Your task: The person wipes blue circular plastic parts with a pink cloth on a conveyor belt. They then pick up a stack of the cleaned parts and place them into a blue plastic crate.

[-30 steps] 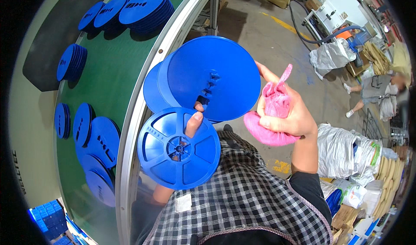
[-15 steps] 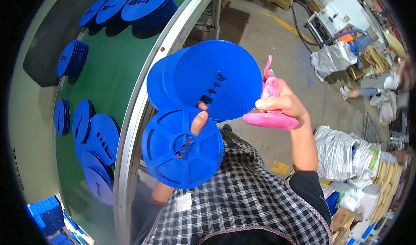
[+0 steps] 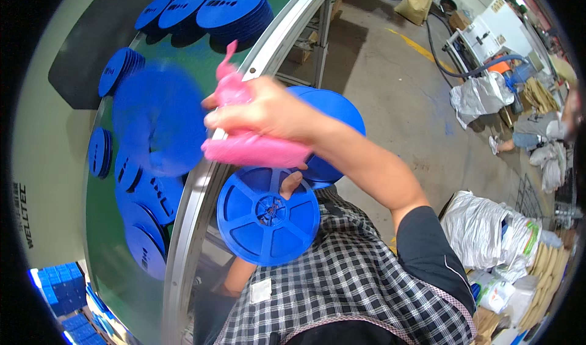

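My left hand (image 3: 292, 184) is closed on a stack of thin blue plastic discs; most of its fingers are hidden behind them. Facing up is a spoked blue disc (image 3: 245, 228), and more plain blue discs (image 3: 342, 116) stick out beyond it to the right. Over the conveyor's rim, my right hand (image 3: 262, 110) grips a pink bundle of soft material (image 3: 256, 151), perhaps a cloth. Just left of those fingers, a motion-blurred blue disc (image 3: 160, 119) hangs over the belt; whether the fingertips touch it I cannot tell.
The green conveyor belt (image 3: 183, 55) curves along the left, bordered by a metal rail (image 3: 194, 214). Several stacks of blue discs (image 3: 235, 15) stand on it, with overlapping discs (image 3: 146, 247) nearer. Blue crates (image 3: 61, 290) are at lower left; white sacks (image 3: 476, 229) lie right. Another person stands far right.
My right hand has swung left across the held discs to the belt's rim, with the pink bundle in it. A blurred disc now appears above the belt. My left hand still holds its discs.
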The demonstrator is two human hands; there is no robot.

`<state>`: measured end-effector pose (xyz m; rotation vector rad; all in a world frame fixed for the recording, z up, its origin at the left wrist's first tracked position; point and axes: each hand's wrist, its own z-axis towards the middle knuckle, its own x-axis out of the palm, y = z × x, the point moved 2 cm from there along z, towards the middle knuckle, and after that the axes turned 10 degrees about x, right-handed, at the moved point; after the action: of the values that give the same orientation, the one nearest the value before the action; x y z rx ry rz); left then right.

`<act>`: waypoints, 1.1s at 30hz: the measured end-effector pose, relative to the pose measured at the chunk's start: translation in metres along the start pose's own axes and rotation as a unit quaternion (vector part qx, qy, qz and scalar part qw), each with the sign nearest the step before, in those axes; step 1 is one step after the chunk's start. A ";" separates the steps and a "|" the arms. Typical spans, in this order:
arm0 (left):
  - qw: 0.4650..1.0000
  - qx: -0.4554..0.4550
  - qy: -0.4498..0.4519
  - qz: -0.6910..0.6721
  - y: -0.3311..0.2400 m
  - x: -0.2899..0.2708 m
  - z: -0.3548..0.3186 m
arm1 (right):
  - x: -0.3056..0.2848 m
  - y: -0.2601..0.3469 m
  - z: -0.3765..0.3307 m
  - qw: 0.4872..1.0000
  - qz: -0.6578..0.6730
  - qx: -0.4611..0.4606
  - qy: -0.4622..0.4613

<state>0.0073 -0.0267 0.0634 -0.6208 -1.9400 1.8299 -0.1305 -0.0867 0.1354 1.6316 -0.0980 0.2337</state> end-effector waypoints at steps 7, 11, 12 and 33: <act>1.000 -0.003 0.015 -0.018 0.013 0.000 0.001 | -0.050 -0.011 -0.068 0.930 -0.184 -0.164 -0.274; 1.000 -0.004 0.016 0.002 0.004 -0.001 0.000 | -0.031 -0.058 -0.049 0.765 -0.555 -0.255 -0.203; 1.000 -0.002 0.018 0.001 0.004 0.001 -0.001 | -0.054 -0.050 -0.042 0.750 -0.538 -0.268 -0.276; 0.997 0.001 0.074 -0.016 0.013 0.032 0.023 | -0.113 -0.029 -0.041 0.651 -0.558 -0.302 -0.416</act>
<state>-0.0314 -0.0264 0.0483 -0.6990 -1.8408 1.7162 -0.2383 -0.0523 0.0861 0.7466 0.1417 -1.3943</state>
